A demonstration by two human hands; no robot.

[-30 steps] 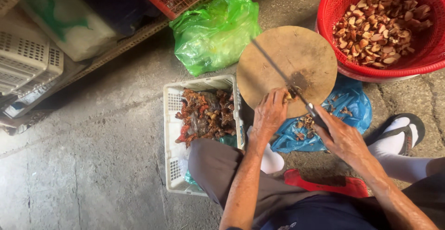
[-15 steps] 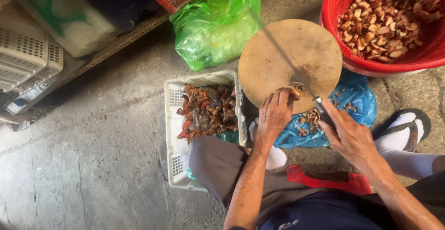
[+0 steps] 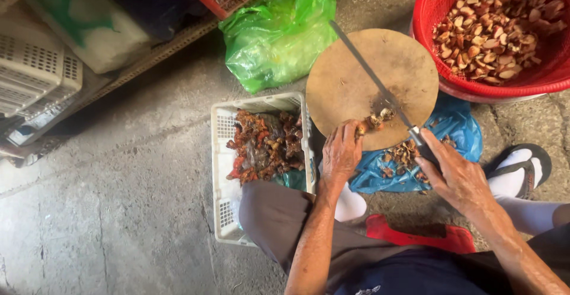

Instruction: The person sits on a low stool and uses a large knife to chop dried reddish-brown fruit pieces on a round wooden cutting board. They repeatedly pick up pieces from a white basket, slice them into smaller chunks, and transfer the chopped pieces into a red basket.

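Observation:
My left hand pinches a small brown nut-like piece against the near edge of a round wooden chopping block. My right hand grips the handle of a long thin knife, whose blade lies across the block with its edge down by the piece. Brown scraps sit on a blue plastic bag just below the block.
A white plastic crate of reddish-brown husked pieces stands by my left knee. A red basket of cut pieces sits at the upper right. A green plastic bag lies beyond the block. More crates line the far left on a concrete floor.
The view has shifted slightly. The knife blade has swung down onto the block beside the piece; my left hand stays at the block's near edge.

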